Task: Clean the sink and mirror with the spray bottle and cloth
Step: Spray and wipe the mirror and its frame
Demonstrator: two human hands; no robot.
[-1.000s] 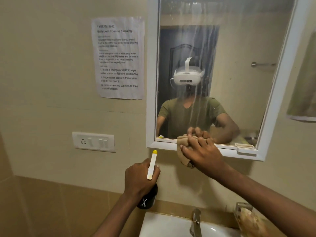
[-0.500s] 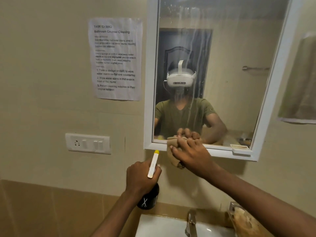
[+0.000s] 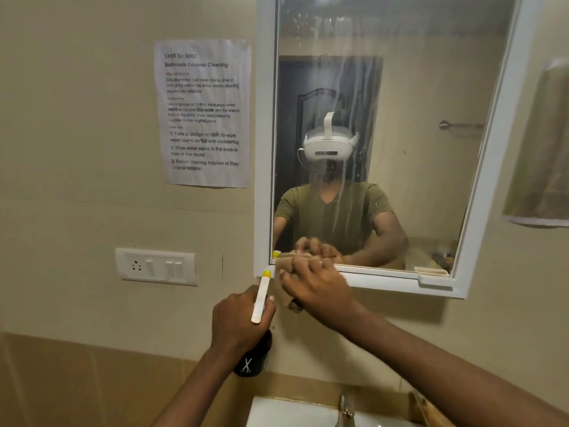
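Your right hand [image 3: 317,291] is pressing the bunched cloth [image 3: 288,272] on the mirror [image 3: 400,149] frame's 7 o'clock corner, having slid left along the bottom edge; streaks are remaining above. Your left hand [image 3: 240,322] is gripping the spray bottle [image 3: 254,359] below.

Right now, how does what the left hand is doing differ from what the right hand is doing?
The left hand grips the dark spray bottle upright below the mirror; the right hand holds the tan cloth. The left hand is off the wall, while the right hand presses the cloth against the bottom left corner of the mirror. Both hands are wrapped round a cleaning tool.
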